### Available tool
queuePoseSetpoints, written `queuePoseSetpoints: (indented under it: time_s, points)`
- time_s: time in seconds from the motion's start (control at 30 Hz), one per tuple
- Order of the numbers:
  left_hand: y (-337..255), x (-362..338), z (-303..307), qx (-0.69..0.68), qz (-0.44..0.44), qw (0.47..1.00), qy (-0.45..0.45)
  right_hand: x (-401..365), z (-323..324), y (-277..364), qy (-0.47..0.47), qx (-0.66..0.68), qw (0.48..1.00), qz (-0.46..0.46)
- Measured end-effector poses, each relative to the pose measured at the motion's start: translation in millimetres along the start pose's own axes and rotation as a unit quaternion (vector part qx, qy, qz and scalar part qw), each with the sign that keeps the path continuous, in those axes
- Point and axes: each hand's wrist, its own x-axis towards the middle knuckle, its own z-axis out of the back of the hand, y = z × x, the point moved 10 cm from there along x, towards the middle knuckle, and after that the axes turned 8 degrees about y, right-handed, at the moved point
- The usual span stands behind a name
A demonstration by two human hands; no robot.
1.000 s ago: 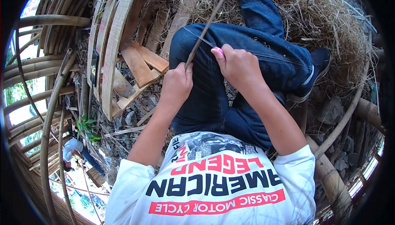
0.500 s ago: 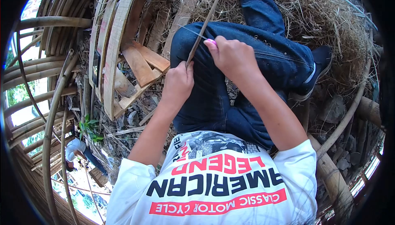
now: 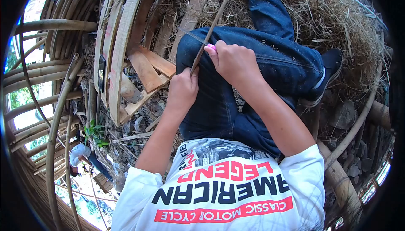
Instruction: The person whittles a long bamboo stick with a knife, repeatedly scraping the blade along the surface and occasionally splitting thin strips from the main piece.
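Note:
My left hand (image 3: pixel 183 88) is closed around the lower end of a long thin bamboo strip (image 3: pixel 216 20), over my bent knee. From there the strip runs up and slightly right, out of the top of the view. My right hand (image 3: pixel 234 63) grips a knife by its pink handle (image 3: pixel 211 47), most of which the fingers hide. The thin knife blade (image 3: pixel 192 35) points up and left and crosses the strip a little above my left hand. Both hands are in front of my jeans (image 3: pixel 257 47).
Curved wooden boards (image 3: pixel 123 54) and short offcuts (image 3: pixel 145 68) lie left of my knee. Dry straw shavings (image 3: pixel 325 16) heap up at the upper right. Bamboo poles (image 3: pixel 63 83) form a frame on the left. Another person (image 3: pixel 80 155) is bent over at the lower left.
My right hand and the knife have shifted slightly left and down along the strip, toward my left hand. My left hand keeps its hold. The whole view has moved a little.

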Motion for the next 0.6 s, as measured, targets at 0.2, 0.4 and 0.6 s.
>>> queuePoseSetpoints:
  time_s: [0.2,0.4,0.6]
  points:
    - [5,-1,-3,-0.021,0.007,1.0,0.015,-27,1,-17,0.032,-0.005,0.999,-0.021]
    - [1,1,0,-0.023,-0.001,1.0,-0.003,-1,-2,0,-0.003,0.014,1.0,0.003]
    - [4,-1,-1,-0.037,0.002,0.999,0.018,-28,0,-15,0.031,-0.017,0.999,-0.008]
